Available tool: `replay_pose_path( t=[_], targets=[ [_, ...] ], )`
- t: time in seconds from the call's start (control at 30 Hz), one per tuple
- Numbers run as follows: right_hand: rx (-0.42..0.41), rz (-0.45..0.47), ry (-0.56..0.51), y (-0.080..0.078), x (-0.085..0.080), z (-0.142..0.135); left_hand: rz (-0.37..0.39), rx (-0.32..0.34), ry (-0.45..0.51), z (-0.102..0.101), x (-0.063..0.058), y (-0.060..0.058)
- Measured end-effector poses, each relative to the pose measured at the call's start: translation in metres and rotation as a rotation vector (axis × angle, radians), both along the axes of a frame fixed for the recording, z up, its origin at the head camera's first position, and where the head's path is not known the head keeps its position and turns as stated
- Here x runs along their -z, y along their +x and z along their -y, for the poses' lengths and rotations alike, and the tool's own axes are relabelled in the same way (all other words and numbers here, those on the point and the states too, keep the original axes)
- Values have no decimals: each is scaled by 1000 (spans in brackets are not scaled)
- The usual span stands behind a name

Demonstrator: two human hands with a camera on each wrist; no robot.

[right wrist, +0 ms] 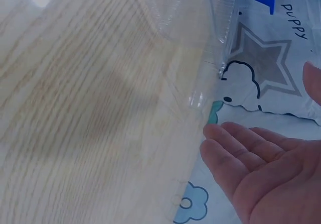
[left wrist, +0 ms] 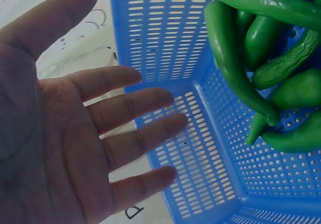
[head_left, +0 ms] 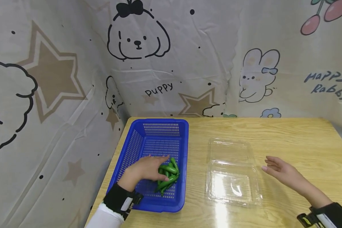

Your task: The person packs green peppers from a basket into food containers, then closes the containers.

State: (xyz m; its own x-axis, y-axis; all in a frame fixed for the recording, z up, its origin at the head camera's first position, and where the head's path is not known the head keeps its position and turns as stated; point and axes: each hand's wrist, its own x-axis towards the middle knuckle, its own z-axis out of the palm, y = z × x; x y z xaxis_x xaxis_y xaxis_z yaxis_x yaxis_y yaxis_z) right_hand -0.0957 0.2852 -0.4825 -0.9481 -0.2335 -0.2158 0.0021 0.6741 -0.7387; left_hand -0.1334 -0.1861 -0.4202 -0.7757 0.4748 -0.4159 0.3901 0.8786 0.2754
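Several green peppers (head_left: pixel 172 180) lie in a heap in a blue plastic basket (head_left: pixel 182 190) on the left of the table. My left hand (head_left: pixel 149 168) reaches into the basket just above the heap, palm down, partly covering it in the head view. In the left wrist view its fingers (left wrist: pixel 143 138) are spread and straight, and the peppers (left wrist: pixel 230 63) show beyond them. A clear plastic clamshell box (head_left: pixel 231 200) stands with its lid folded back to the right of the basket. Beside that box hovers my right hand (head_left: pixel 286 174), fingers extended and holding nothing.
The wooden table (head_left: pixel 296 136) carries both basket and box. Behind it and along the left hangs a pale curtain (head_left: pixel 165 69) printed with puppies, stars and a rabbit. The basket's perforated walls rise around the peppers.
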Motion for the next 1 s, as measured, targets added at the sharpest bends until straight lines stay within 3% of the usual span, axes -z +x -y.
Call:
replay_pose_path(
  t=[0.43, 0.7, 0.87, 1.0],
  targets=[
    [63, 77, -13, -9, 12, 8, 125, -34, 3, 1, 15, -15],
    [84, 128, -35, -14, 18, 11, 83, -30, -103, -2, 28, -21],
    [152, 192, -88, -19, 22, 12, 36, -8, -182, -7, 29, -22],
    [199, 226, -124, -23, 26, 12, 16, 15, -168, -9, 33, -25]
  ],
)
